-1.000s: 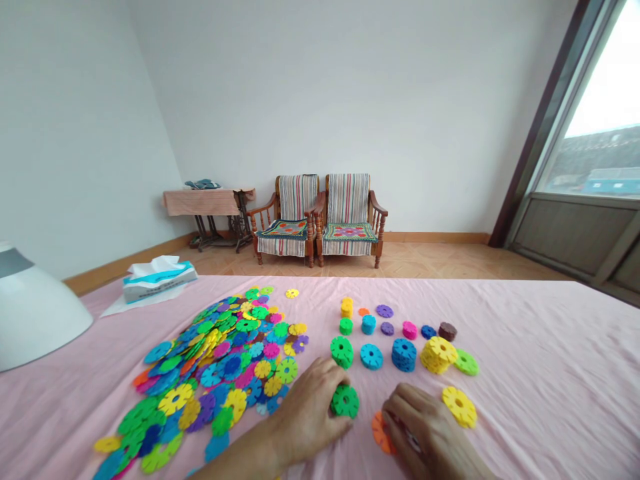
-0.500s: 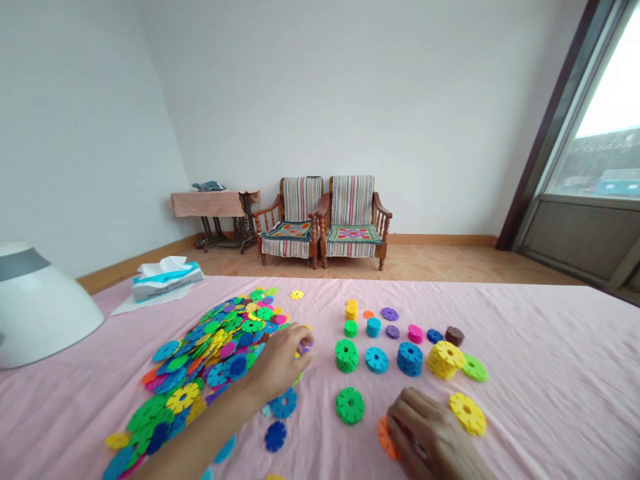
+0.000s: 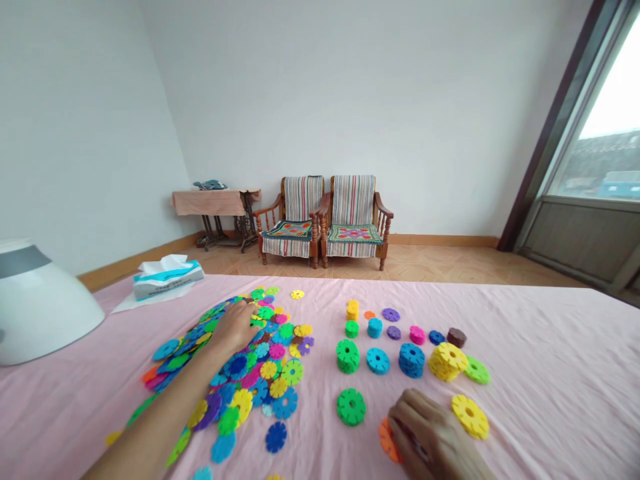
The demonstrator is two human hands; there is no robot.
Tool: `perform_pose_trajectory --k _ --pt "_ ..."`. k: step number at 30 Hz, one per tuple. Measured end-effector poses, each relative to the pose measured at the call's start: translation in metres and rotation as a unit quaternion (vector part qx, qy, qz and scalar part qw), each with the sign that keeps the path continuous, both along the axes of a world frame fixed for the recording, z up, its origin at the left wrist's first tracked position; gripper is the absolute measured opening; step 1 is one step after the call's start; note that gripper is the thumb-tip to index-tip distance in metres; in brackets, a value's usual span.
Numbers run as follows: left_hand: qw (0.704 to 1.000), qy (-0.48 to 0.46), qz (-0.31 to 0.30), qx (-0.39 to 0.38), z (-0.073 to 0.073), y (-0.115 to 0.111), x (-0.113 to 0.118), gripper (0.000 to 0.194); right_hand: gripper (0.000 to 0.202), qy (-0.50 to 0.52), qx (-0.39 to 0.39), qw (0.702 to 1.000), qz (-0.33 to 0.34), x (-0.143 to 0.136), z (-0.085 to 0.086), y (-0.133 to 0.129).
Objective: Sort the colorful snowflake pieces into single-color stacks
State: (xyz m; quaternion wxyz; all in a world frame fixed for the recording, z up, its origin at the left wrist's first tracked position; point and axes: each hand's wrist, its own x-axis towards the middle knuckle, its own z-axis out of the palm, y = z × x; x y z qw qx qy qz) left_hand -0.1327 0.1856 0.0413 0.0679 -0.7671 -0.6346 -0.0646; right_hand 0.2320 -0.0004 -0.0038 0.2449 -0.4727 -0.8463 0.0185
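My left hand [image 3: 239, 327] reaches into the heap of coloured plastic snowflake discs [image 3: 240, 367] on the left. Its fingers are curled down onto the upper part of the heap, and what lies between them is hidden. Near the front edge, my right hand [image 3: 433, 430] rests on the cloth, its bent fingers closed over an orange snowflake disc [image 3: 388, 440] whose left part sticks out. Beside that hand lie a green disc stack [image 3: 351, 407] and a yellow disc stack [image 3: 470, 417]. Behind it stand a blue stack [image 3: 411, 360] and a taller yellow stack [image 3: 447, 361].
Smaller stacks, among them a brown one [image 3: 456, 337] and a pink one [image 3: 417, 335], form a row farther back. A tissue box [image 3: 169, 279] and a white, grey-banded object [image 3: 45, 307] stand at the left of the pink cloth [image 3: 560, 373]. Two armchairs [image 3: 353, 213] are beyond.
My left hand has moved left and away from me, from the heap's right edge to its upper part. The right hand has stayed by the orange disc.
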Motion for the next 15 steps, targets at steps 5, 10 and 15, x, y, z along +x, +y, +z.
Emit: perform_pose_trajectory --k 5,10,15 --pt "0.999 0.027 0.008 -0.019 0.0027 -0.0016 -0.0027 0.024 0.024 0.005 0.015 1.000 0.000 -0.0017 0.0025 -0.0001" --pt "1.000 0.010 0.015 -0.018 0.0027 0.0006 -0.0032 0.025 0.024 0.001 0.011 1.000 0.006 -0.0009 0.0016 -0.0005" --pt "0.999 -0.047 0.014 0.008 0.0095 -0.0057 -0.0024 0.023 0.025 0.008 0.013 1.000 0.002 -0.0013 0.0023 -0.0001"
